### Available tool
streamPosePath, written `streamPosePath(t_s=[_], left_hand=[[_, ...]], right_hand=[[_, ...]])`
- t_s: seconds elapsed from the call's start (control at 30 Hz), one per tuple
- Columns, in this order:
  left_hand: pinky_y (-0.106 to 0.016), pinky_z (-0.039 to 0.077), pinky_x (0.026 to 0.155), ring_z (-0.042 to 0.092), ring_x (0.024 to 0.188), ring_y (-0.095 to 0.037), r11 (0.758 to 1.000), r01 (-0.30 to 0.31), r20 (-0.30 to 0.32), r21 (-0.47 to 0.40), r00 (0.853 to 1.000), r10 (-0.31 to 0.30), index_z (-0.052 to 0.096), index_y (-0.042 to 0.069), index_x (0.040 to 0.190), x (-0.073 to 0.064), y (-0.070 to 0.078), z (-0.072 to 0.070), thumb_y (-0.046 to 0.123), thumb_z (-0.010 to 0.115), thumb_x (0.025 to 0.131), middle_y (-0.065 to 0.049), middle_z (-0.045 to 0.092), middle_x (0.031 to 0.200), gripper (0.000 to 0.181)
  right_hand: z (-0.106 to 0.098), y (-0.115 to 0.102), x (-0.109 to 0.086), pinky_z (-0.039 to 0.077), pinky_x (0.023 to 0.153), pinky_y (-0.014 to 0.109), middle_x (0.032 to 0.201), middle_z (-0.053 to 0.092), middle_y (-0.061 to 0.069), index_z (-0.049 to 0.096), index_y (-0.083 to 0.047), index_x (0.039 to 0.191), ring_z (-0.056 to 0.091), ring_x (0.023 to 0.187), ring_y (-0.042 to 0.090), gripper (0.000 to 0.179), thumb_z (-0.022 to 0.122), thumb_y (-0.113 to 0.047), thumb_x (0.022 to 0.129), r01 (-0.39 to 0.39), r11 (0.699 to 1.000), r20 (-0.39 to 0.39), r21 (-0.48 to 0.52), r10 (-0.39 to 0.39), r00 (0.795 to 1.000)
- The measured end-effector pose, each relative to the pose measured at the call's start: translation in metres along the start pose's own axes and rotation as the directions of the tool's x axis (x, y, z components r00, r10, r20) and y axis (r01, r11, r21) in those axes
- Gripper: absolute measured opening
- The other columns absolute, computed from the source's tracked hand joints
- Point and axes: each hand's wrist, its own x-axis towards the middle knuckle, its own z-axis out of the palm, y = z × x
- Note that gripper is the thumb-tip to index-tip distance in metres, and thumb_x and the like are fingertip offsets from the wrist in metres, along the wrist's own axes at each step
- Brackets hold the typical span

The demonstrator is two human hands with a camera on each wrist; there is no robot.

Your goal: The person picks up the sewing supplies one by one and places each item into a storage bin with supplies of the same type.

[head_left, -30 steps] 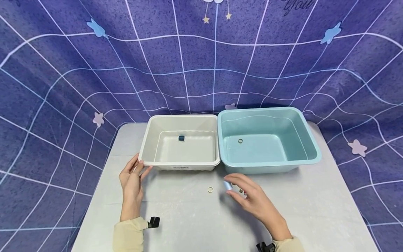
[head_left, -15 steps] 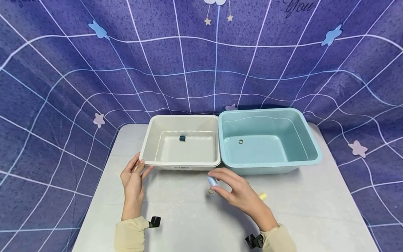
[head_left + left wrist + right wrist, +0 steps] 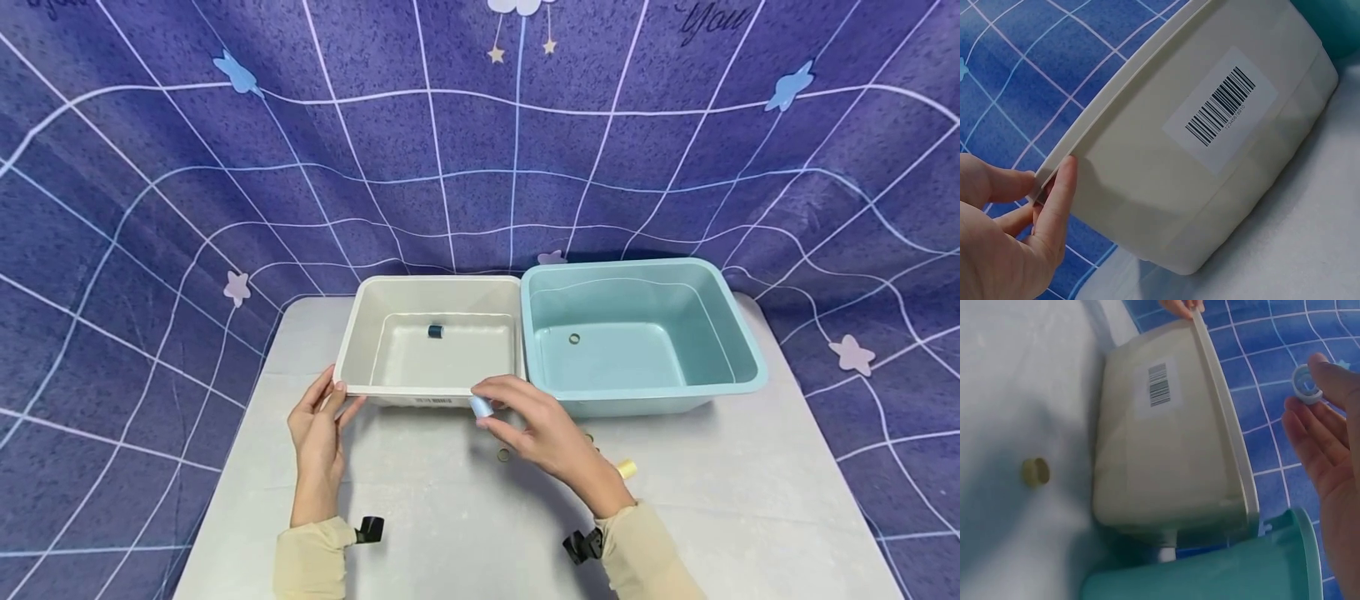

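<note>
My left hand (image 3: 317, 433) grips the front-left corner of the white bin (image 3: 420, 390), thumb and fingers on its rim, as the left wrist view also shows. With thumb and fingertips my right hand (image 3: 547, 433) pinches a light blue thread spool (image 3: 481, 407) at the bin's front rim, near its right end. In the right wrist view one round, hollow end of the spool (image 3: 1306, 384) faces the camera. A dark blue spool (image 3: 435, 332) lies on the white bin's floor. Below my right hand, a small brass-coloured ring (image 3: 503, 455) is on the table.
A teal bin (image 3: 652, 390) stands against the white one's right side, with a small ring (image 3: 574, 338) inside. A yellow cylinder (image 3: 626, 468) and small brownish pieces (image 3: 589, 438) lie by my right wrist, partly hidden. Patterned blue cloth (image 3: 480, 200) rises behind the bins.
My right hand has carried the light blue spool left and towards the white bin's front rim. The yellow cylinder has come into sight behind it. My left hand stays on the bin's corner.
</note>
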Motion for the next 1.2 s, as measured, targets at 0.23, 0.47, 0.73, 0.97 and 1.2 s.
streamPosePath(t_s=[0.23,0.47,0.73,0.97,1.2], left_hand=[[-0.024,0.067,0.090,0.067,0.118,-0.020,1.000,0.015,-0.003,0.019,1.000,-0.015,0.050,0.002,0.152,0.000,0.002,0.001,0.003,0.059,0.104,-0.015,0.050,0.136,0.049],[-0.024,0.068,0.088,0.068,0.111,-0.015,1.000,0.021,-0.005,0.013,1.000,-0.021,0.049,0.000,0.153,0.001,0.005,0.002,0.002,0.060,0.104,-0.013,0.049,0.132,0.050],[-0.025,0.068,0.087,0.071,0.104,-0.015,0.999,0.042,-0.007,-0.017,0.999,-0.042,0.050,0.000,0.152,0.002,0.007,0.002,0.001,0.060,0.103,-0.009,0.052,0.123,0.050],[-0.025,0.068,0.087,0.071,0.096,-0.011,0.998,0.054,-0.007,-0.027,0.999,-0.054,0.050,0.000,0.153,0.001,0.007,0.002,0.001,0.060,0.103,-0.009,0.053,0.122,0.051],[-0.025,0.068,0.087,0.071,0.095,-0.009,0.998,0.052,-0.011,-0.022,0.999,-0.053,0.050,0.000,0.152,0.001,0.006,0.002,0.001,0.060,0.103,-0.006,0.058,0.119,0.050]], right_hand=[[0.006,0.002,0.021,0.067,0.093,0.030,0.131,0.069,0.007,0.069,-0.011,0.132,0.072,0.106,0.017,0.036,0.075,-0.012,0.096,-0.040,0.994,0.018,0.098,0.039,0.999],[0.012,0.008,0.044,0.067,0.098,0.034,0.132,0.069,0.008,0.069,-0.009,0.132,0.071,0.111,0.019,0.037,0.076,-0.011,0.096,-0.030,0.992,0.028,0.121,0.026,0.999],[0.014,0.012,0.070,0.067,0.097,0.034,0.131,0.070,0.009,0.069,-0.008,0.132,0.072,0.107,0.020,0.037,0.076,-0.012,0.096,-0.044,0.993,0.063,0.114,0.037,0.997],[0.017,0.014,0.089,0.066,0.098,0.031,0.130,0.070,0.008,0.070,-0.009,0.132,0.073,0.106,0.019,0.037,0.076,-0.015,0.096,-0.055,0.993,0.088,0.109,0.045,0.995],[0.020,0.019,0.107,0.066,0.097,0.029,0.126,0.071,0.006,0.069,-0.009,0.132,0.071,0.105,0.016,0.036,0.076,-0.015,0.096,-0.038,0.993,0.113,0.113,0.026,0.993]])
